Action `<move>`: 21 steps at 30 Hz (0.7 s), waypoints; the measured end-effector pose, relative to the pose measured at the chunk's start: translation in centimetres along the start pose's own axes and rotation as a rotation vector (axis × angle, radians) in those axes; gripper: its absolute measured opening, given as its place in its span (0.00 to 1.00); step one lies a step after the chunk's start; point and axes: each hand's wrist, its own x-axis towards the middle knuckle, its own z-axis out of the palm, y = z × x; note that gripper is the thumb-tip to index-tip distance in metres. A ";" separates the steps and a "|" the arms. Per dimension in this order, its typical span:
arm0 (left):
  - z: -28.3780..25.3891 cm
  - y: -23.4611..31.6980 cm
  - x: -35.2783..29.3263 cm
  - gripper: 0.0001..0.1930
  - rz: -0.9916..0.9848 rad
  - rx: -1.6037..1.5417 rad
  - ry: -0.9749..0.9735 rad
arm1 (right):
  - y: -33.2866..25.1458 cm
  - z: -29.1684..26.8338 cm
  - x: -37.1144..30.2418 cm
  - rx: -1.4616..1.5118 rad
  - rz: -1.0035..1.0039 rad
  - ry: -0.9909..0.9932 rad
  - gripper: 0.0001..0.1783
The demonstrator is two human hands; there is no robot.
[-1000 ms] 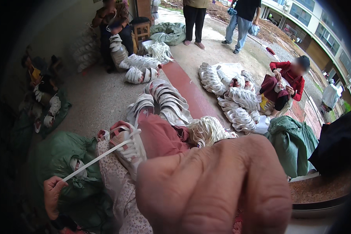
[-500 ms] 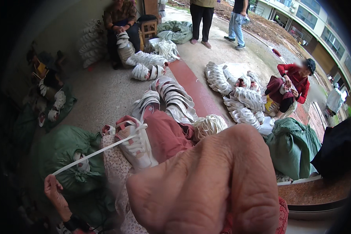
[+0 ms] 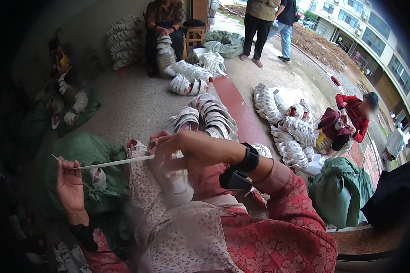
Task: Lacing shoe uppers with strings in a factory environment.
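Note:
On my lap, over a flowered apron [image 3: 182,232], lies a white shoe upper [image 3: 175,185] with its toe toward me. A flat white shoelace [image 3: 116,162] runs taut from it to the left. My left hand [image 3: 70,186] pinches that lace near its free end between thumb and fingers, palm partly showing. Over the collar and lacing of the shoe upper, my right hand [image 3: 180,148] bends in from the right. Its fingers are smeared by motion, and they hide where the lace enters.
Beside my left hand bulges a green sack [image 3: 82,159]. Ahead lie curved stacks of white shoe uppers [image 3: 216,118]. Another green sack [image 3: 339,191] stands at right. A seated person in red [image 3: 351,118] works beside more stacked uppers [image 3: 294,136]; others sit or stand farther off.
My right hand has moved from close before the camera down to the shoe upper. My left hand is higher, still holding the lace. The whole view has shifted slightly.

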 end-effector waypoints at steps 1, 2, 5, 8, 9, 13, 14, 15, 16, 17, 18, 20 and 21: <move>0.1 -0.2 0.3 0.12 0.004 -0.002 0.054 | 2.2 -0.3 -0.4 -0.143 0.055 0.032 0.08; 0.6 0.0 0.2 0.12 0.015 0.008 0.062 | 5.1 -0.4 -0.9 -0.130 0.087 0.056 0.07; -0.3 1.0 -1.2 0.12 0.072 0.003 0.325 | 8.8 -0.8 -1.2 0.060 0.204 0.174 0.07; 0.2 -0.1 -0.8 0.11 0.045 -0.062 0.191 | 10.7 -1.4 -2.2 0.240 0.372 0.331 0.09; 0.3 -0.5 -0.7 0.10 0.041 0.001 0.229 | 10.2 -1.5 -2.4 0.233 0.434 0.362 0.09; 3.3 -3.6 -0.5 0.06 -0.056 0.534 0.419 | 11.1 -2.1 -3.1 0.207 0.473 0.309 0.12; 3.3 -4.6 -0.6 0.05 -0.079 0.626 0.421 | 11.3 -1.6 -2.5 0.221 0.460 0.284 0.12; 2.8 -6.2 -0.5 0.05 -0.110 0.705 0.413 | 11.4 -1.3 -2.3 0.171 0.449 0.252 0.12; 2.7 -7.3 -0.7 0.04 -0.166 0.761 0.387 | 11.0 -1.0 -2.1 0.110 0.437 0.223 0.11; 2.5 -8.5 -0.8 0.03 -0.222 0.815 0.358 | 11.8 -0.9 -2.0 0.079 0.393 0.182 0.10; 2.1 -10.2 -0.7 0.03 -0.177 0.856 0.290 | 11.7 -0.6 -1.6 0.080 0.397 0.176 0.10; 1.7 -13.1 -0.9 0.03 -0.147 0.888 0.211 | 11.3 0.5 -0.1 -0.052 0.394 0.140 0.10; 1.6 -14.4 -0.8 0.04 -0.168 0.868 0.192 | 10.9 0.7 0.4 -0.117 0.376 0.097 0.10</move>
